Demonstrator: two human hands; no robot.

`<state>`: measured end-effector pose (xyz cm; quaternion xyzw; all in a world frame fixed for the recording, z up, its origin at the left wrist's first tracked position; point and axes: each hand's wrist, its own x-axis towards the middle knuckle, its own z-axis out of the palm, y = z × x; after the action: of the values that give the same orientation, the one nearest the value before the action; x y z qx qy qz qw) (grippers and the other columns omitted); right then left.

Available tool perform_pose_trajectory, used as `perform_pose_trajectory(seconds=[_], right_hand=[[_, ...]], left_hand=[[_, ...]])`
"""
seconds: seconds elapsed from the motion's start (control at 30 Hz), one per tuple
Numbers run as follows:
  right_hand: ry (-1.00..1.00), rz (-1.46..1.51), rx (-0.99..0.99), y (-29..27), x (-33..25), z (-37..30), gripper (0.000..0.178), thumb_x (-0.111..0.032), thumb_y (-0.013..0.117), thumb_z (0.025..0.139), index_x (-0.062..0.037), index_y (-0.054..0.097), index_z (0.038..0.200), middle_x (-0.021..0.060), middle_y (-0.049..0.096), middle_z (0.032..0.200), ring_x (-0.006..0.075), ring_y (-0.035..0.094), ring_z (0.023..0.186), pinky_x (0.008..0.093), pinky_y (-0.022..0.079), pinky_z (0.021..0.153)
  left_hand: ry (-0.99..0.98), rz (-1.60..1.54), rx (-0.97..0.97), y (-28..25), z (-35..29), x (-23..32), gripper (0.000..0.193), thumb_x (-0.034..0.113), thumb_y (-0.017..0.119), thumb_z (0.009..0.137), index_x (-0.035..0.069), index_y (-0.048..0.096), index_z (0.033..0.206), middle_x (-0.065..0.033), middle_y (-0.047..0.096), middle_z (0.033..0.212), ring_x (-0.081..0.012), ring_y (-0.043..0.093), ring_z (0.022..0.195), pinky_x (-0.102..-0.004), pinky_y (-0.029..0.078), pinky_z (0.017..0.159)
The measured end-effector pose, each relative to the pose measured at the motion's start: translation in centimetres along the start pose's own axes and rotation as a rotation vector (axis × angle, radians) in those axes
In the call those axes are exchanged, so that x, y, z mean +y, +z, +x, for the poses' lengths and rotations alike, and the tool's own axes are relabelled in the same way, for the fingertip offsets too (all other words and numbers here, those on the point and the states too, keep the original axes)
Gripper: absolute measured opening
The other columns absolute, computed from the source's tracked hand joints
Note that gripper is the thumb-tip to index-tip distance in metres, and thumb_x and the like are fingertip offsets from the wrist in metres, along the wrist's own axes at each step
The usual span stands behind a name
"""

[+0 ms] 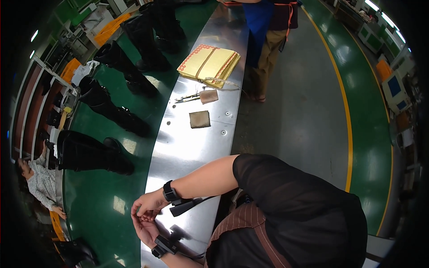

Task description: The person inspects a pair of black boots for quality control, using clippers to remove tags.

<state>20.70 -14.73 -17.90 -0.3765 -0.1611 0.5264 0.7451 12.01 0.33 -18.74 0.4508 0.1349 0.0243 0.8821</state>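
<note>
At the near left edge of a shiny metal bench (172, 149), my two hands meet at the fingers. My right hand (151, 202) comes from above, with its fingers bent in toward the palm. Whatever may be in them is hidden. Just below it, my left hand (146, 231) is cupped, palm partly showing and fingers reaching up to the right hand. I see nothing lying in that palm. Each wrist wears a black strap with a small device, the right device (170, 192) and the left device (164, 245).
Farther along the bench lie a brown pad (199, 119), another small pad (208, 96), snips (187, 98) and a strapped yellow stack (208, 64). Tall black boots (91, 152) line the green surface at left. One person (267, 44) stands beyond, another person (42, 181) is at far left.
</note>
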Motion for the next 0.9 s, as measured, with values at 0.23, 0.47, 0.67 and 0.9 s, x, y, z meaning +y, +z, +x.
perform_pose_trajectory(seconds=[0.23, 0.47, 0.67, 0.9], right_hand=[[-0.009, -0.021, -0.014, -0.2, 0.3, 0.4, 0.019, -0.009, 0.057, 0.088, -0.0064, 0.06, 0.107, 0.0034, 0.059, 0.076, 0.0134, 0.058, 0.067, 0.0284, 0.053, 0.064], [-0.03, -0.028, -0.016, 0.1, 0.0, 0.0, 0.013, -0.007, 0.056, 0.087, -0.0051, 0.064, 0.097, 0.0039, 0.059, 0.074, 0.0141, 0.058, 0.066, 0.029, 0.052, 0.064], [-0.034, -0.047, -0.005, 0.4, 0.1, 0.0, 0.012, -0.007, 0.057, 0.087, -0.004, 0.063, 0.097, 0.0044, 0.058, 0.073, 0.0147, 0.058, 0.066, 0.0299, 0.052, 0.063], [-0.034, -0.056, 0.004, 0.3, 0.2, 0.2, 0.012, -0.007, 0.057, 0.087, -0.0038, 0.061, 0.097, 0.0048, 0.059, 0.074, 0.015, 0.059, 0.066, 0.03, 0.052, 0.063]], left_hand=[[-0.012, -0.036, -0.003, -0.8, 0.4, 0.1, 0.039, 0.023, 0.041, 0.097, 0.001, 0.05, 0.127, -0.0104, 0.056, 0.122, -0.0192, 0.055, 0.105, -0.0308, 0.044, 0.092], [-0.018, -0.096, -0.03, -0.4, 0.2, 0.2, 0.047, 0.021, 0.039, 0.095, -0.001, 0.041, 0.136, -0.013, 0.05, 0.131, -0.0217, 0.052, 0.113, -0.0327, 0.042, 0.096], [-0.052, -0.05, 0.006, -3.9, 1.4, 0.1, 0.047, 0.018, 0.039, 0.096, -0.001, 0.036, 0.14, -0.0132, 0.046, 0.136, -0.0213, 0.049, 0.118, -0.0323, 0.04, 0.099], [-0.047, -0.024, -0.05, -4.4, 1.5, 0.1, 0.045, 0.018, 0.039, 0.098, 0.0, 0.038, 0.139, -0.0128, 0.048, 0.134, -0.0208, 0.05, 0.118, -0.0315, 0.04, 0.1]])
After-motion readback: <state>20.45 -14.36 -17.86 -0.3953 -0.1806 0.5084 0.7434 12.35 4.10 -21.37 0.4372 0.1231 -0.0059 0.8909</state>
